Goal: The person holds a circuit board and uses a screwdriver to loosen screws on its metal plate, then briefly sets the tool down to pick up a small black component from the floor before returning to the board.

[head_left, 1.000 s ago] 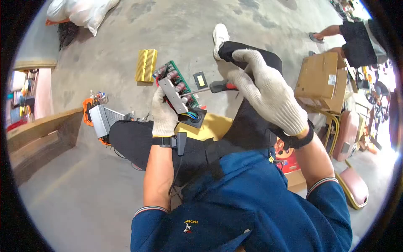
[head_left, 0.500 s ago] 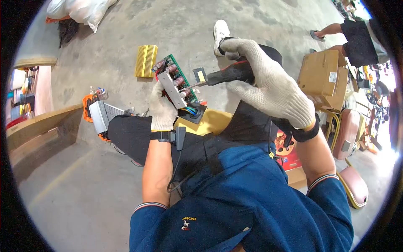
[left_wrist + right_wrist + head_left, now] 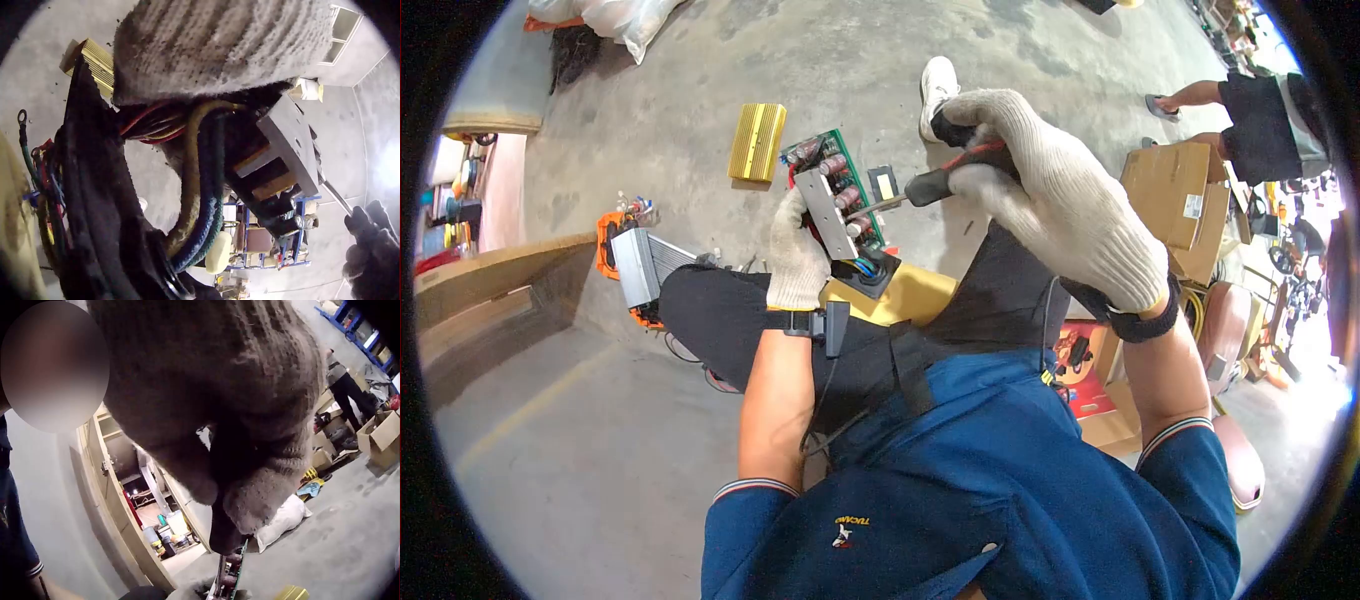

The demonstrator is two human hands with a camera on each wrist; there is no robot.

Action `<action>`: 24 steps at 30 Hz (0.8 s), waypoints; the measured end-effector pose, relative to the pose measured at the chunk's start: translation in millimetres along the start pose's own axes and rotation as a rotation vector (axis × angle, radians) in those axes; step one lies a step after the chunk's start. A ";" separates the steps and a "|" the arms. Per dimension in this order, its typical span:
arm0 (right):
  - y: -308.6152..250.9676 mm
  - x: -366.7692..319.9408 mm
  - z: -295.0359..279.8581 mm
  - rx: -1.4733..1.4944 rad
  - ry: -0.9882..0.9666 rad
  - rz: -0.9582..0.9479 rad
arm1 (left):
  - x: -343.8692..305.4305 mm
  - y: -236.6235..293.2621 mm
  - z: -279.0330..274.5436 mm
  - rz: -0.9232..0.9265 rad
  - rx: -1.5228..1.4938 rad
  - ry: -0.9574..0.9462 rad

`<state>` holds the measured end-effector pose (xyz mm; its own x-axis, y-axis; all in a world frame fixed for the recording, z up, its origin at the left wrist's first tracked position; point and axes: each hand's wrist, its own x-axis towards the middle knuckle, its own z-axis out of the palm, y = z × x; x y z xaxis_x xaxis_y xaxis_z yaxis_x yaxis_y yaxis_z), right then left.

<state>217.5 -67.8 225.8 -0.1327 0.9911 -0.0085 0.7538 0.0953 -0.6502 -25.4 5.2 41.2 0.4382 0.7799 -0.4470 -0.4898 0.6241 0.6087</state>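
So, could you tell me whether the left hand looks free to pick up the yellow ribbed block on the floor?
Probably not as things stand: the left hand grips the circuit board, and the yellow ribbed block lies apart on the floor beyond it.

A yellow ribbed block (image 3: 758, 155) lies on the concrete floor (image 3: 700, 80), a cardboard box (image 3: 1168, 195) well apart from it.

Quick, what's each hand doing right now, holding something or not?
Left hand: closed, gripping the green circuit board with a grey metal bar.
Right hand: closed around the red-and-black-handled screwdriver.
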 end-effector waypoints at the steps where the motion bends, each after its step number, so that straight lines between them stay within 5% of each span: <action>1: -5.2 5.2 -0.3 -0.005 -0.007 0.155 | -1.2 1.9 0.7 -0.031 -0.031 -0.040; 3: -8.3 8.8 -3.0 -0.008 -0.012 0.312 | -6.6 3.6 11.9 -0.040 -0.021 0.006; 9: 2.9 9.4 -4.7 -0.068 0.059 -0.196 | -2.9 2.0 6.1 -0.008 -0.028 -0.024; 11: -2.7 12.0 -3.2 -0.067 0.000 0.138 | -3.4 3.1 6.3 0.000 -0.033 -0.026; 14: -9.8 12.1 -5.0 -0.121 -0.033 0.235 | -4.5 4.8 11.3 -0.027 -0.020 0.026; 15: -7.9 10.5 -5.1 -0.120 -0.034 0.237 | -2.9 4.6 9.0 -0.022 -0.022 0.016; 17: -2.8 7.3 -5.3 -0.090 0.076 -0.120 | -3.3 2.2 5.7 -0.019 -0.027 0.010; 21: -5.6 11.7 -6.5 -0.083 0.027 -0.136 | -1.9 3.7 4.5 -0.010 -0.005 0.013; 23: -16.1 16.4 -5.0 -0.071 -0.046 0.254 | -0.6 2.3 1.3 -0.021 -0.022 -0.046; 24: -16.8 14.7 -7.1 -0.070 -0.041 0.258 | -4.3 4.7 9.5 -0.024 0.008 0.026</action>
<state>207.4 -54.2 242.1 0.0446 0.9791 -0.1985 0.8086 -0.1521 -0.5684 -22.4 4.3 52.2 0.4300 0.7657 -0.4783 -0.4735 0.6424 0.6026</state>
